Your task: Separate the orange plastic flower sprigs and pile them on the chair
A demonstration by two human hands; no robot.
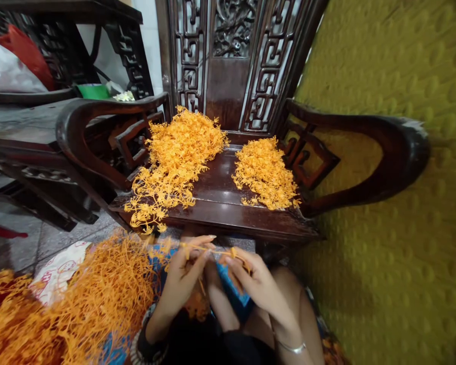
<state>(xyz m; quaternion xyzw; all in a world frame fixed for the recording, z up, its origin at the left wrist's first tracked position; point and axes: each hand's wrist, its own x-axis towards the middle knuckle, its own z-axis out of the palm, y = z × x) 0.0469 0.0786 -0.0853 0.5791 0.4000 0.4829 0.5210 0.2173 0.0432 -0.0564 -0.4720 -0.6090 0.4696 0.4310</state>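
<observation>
A thin orange plastic-looking strand (219,252) runs between my two hands, just in front of the chair seat and above my lap. My left hand (186,271) pinches it at the left. Thumb and fingers of my right hand (253,276) are closed on the strand's right part, where a small orange tuft shows. On the dark wooden chair (222,190) lie two heaps of orange pieces with small branching ends: a large left heap (182,147) and a smaller right heap (266,172). Looser, stringy orange strands (106,274) are piled at my lower left.
Curved armrests (399,152) flank the seat, and a carved panel (231,66) rises behind it. A padded yellow-green surface (380,263) fills the right side. A dark side table (23,121) stands at left. White printed fabric or plastic (61,268) lies by the stringy pile.
</observation>
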